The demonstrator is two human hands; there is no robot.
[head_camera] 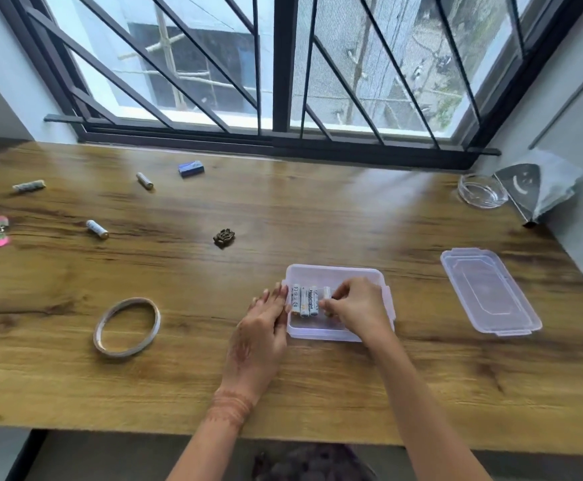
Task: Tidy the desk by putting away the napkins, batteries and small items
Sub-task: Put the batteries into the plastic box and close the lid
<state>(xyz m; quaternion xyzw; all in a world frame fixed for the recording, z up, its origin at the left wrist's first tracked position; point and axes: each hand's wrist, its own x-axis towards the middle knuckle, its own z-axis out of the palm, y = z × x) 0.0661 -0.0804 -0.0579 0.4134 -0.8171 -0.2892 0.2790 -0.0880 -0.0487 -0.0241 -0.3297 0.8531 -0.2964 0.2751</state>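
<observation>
I see a long wooden desk (318,216) under a wide window (196,81), dark metal grille (109,76) over the glass, pale grey wall (578,98) at my right, soft daylight coming in

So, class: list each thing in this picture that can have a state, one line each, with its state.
plastic box: open, lid off.
lid: lying on the desk, right of the box, apart.
three batteries: lying side by side in the box.
fourth battery: pinched by the right hand, beside those three.
left hand: fingers straight, against the box's left side.
two loose batteries: lying on the desk, left.
glass dish: upright, empty.
</observation>
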